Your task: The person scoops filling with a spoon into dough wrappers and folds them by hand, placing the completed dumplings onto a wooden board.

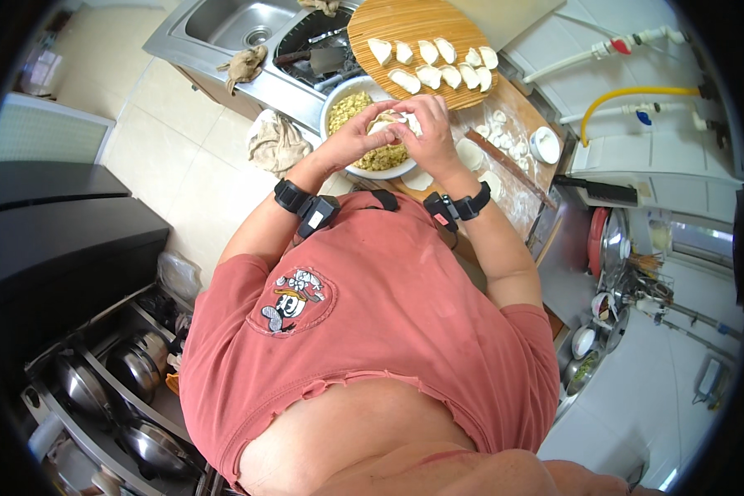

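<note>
Above a white bowl (326, 118) of yellow-green filling (350, 111), my two hands meet at a dumpling (386, 121). My left hand (349, 145) has its fingers closed on the dumpling's left side. From the right, my right hand (429, 142) pinches it with thumb and fingers, which hide part of the wrapper. Just beyond them, a round slatted tray (417, 23) carries two rows of white dumplings (428, 53). Right of my right hand lie flat round wrappers (469, 155), a wooden rolling pin (511, 167) and small dough pieces (496, 128) on a floured board (517, 202).
A small white bowl (545, 145) stands at the board's right. Beyond the filling bowl are a black basin with utensils (310, 56) and a steel sink (240, 23). A cloth (278, 144) lies left of the filling bowl. A black-handled knife (601, 191) is at the right.
</note>
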A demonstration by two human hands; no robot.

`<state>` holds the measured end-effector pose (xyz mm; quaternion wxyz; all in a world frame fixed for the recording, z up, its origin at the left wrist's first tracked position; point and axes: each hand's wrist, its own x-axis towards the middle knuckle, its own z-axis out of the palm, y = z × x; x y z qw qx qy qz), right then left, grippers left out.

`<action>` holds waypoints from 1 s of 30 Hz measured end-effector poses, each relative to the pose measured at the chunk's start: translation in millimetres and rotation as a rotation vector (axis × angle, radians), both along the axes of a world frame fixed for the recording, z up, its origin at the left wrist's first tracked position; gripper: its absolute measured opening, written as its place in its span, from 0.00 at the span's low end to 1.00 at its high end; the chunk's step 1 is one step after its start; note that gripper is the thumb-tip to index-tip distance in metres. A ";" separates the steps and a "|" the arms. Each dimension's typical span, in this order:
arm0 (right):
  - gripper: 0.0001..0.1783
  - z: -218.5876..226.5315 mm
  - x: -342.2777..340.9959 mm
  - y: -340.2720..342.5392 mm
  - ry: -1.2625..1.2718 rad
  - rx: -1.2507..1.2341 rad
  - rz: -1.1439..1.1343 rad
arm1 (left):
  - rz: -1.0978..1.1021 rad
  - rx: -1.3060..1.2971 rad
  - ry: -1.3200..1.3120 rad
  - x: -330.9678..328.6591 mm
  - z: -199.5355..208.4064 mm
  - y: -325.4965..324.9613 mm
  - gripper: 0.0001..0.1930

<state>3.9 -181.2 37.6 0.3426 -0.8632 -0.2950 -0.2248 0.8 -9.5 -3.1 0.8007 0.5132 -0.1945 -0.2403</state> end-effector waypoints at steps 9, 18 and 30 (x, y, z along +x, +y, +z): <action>0.08 4.1 2.4 -5.3 0.044 -0.063 0.204 | 0.033 0.159 -0.108 -2.1 4.1 -0.2 0.34; 0.02 7.4 0.9 -1.4 -0.106 -0.044 0.124 | 0.088 0.199 -0.049 -2.1 -0.5 -2.3 0.25; 0.48 -5.4 -0.3 -5.7 0.349 0.280 0.026 | 0.136 -0.328 0.261 9.3 15.8 -8.7 0.21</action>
